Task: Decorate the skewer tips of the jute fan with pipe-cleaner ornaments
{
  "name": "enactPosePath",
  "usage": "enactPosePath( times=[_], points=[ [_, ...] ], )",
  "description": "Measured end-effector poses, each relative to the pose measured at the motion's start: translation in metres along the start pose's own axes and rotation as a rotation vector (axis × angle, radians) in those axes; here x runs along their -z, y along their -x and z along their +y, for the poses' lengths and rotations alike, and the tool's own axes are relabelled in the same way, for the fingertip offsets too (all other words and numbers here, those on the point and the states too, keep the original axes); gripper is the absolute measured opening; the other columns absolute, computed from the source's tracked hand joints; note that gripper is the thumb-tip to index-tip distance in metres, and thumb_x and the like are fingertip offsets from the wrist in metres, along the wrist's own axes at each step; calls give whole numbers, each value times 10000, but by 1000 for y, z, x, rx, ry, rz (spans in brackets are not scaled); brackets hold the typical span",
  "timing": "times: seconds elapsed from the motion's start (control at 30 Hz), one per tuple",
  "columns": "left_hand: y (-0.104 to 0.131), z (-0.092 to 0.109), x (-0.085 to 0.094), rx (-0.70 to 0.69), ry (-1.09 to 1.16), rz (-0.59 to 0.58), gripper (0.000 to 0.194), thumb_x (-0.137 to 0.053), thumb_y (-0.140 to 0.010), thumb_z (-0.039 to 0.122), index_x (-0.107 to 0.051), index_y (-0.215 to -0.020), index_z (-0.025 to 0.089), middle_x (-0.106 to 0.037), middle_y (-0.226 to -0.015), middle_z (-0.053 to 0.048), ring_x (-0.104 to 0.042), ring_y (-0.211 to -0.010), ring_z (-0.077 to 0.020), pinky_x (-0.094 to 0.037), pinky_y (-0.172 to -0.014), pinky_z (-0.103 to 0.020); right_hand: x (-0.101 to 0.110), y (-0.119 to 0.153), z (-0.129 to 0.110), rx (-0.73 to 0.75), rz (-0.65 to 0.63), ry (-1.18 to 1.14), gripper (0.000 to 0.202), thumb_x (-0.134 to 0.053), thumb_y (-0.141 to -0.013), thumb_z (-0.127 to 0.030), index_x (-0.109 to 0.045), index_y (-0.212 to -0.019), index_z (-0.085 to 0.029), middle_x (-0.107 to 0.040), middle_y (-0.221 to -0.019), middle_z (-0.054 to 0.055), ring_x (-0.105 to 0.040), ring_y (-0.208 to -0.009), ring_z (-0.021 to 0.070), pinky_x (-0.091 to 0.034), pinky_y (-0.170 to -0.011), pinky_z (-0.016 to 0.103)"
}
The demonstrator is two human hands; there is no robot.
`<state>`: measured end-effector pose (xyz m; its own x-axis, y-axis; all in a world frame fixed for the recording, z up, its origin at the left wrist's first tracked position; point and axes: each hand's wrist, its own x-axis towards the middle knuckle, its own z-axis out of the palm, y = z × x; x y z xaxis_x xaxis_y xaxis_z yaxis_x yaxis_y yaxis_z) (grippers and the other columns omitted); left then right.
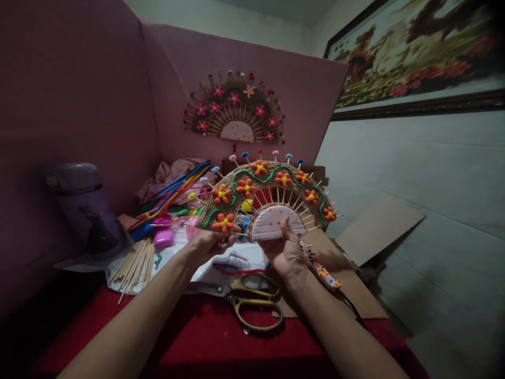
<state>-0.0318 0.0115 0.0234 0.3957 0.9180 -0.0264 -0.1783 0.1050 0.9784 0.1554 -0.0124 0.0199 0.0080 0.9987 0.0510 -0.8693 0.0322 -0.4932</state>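
Both my hands hold up a fan-shaped craft [268,176] above the table. Its twine-covered arch bears orange clay flowers, a wavy green strip and thin sticks, several tipped with coloured balls; the sticks on the right end are bare. My left hand [211,245] grips the arch's lower left end, its fingers partly hidden beneath. My right hand [286,252] clasps the white spotted half-round centre [272,223], thumb on the front and fingers behind. Below, between my forearms, lies a pair of large scissors [248,300] with gold-coloured handles.
A similar fan with pink flowers [234,108] hangs on the pink panel. At left stand a purple bottle [87,210], wooden sticks [136,263] and coloured pipe cleaners [177,189]. A patterned glue gun [323,271] rests on cardboard [355,300] over the red cloth [189,342].
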Motion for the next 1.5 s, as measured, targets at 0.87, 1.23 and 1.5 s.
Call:
enactPosePath(
  times=[0.87, 1.23, 1.5],
  points=[
    [13, -5, -25, -245, -1422, -36, 299, -536, -782, 398, -695, -639, 190, -614, -579, -32, -493, -537, -129, -255, -515, -244, 6, -16, -9, 228, 78, -54, 310, -751, -661, -362, -623, -898, -207, -704, -854, -13, -648, -833, 174, -551, -746, 370],
    [23, -6, -31, -522, -1573, -203, 185, -578, -774, 306, -699, -657, 228, -612, -700, -11, -521, -588, -126, -279, -524, -246, 3, -17, -8, 257, 131, -35, 267, -744, -675, -367, -628, -850, -202, -700, -817, -18, -646, -790, 145, -551, -703, 305],
    [44, -1, -58, -800, -1395, -503, 132, -589, -803, 310, -679, -725, 255, -597, -787, 19, -502, -663, -102, -311, -547, -252, 3, -19, -8, 253, 202, -43, 228, -707, -720, -369, -623, -855, -205, -698, -844, -17, -640, -804, 141, -546, -688, 304]
  ],
)
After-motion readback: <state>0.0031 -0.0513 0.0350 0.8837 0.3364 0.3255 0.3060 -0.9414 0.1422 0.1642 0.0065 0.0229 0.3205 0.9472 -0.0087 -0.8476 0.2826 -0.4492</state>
